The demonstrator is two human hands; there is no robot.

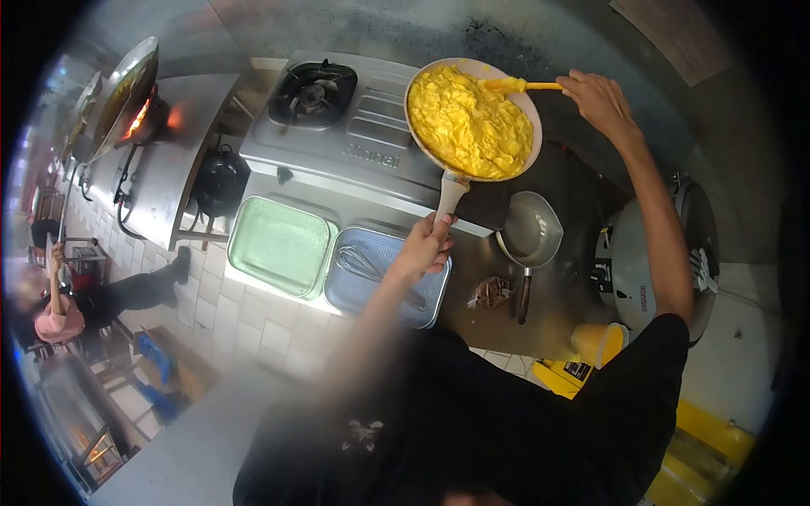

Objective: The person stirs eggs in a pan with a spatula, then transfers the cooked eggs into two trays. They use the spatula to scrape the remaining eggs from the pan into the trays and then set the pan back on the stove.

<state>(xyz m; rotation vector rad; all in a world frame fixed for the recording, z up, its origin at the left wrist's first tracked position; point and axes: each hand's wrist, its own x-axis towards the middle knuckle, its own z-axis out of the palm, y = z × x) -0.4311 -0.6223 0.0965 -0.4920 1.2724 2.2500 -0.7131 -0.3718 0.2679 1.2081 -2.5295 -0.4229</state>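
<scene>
A frying pan [534, 160] full of soft yellow scrambled eggs [464, 122] is over the right part of a two-burner gas stove [337, 139]. My left hand [426, 246] is closed around the pan's pale handle. My right hand [597, 101] grips the end of a yellow spatula [540, 85], whose blade rests in the eggs by the pan's right rim. The burner under the pan is hidden. In front of the stove are a green mesh-lined tray [278, 244] and a blue one [388, 291] with a whisk [359, 263] in it.
A small saucepan [531, 228] and a crumpled plastic bag [490, 293] lie right of the trays. Further right stand a large cooker [633, 261] and a yellow tub [601, 341]. At left, a wok [126, 93] sits over flame, near a person in pink [63, 316].
</scene>
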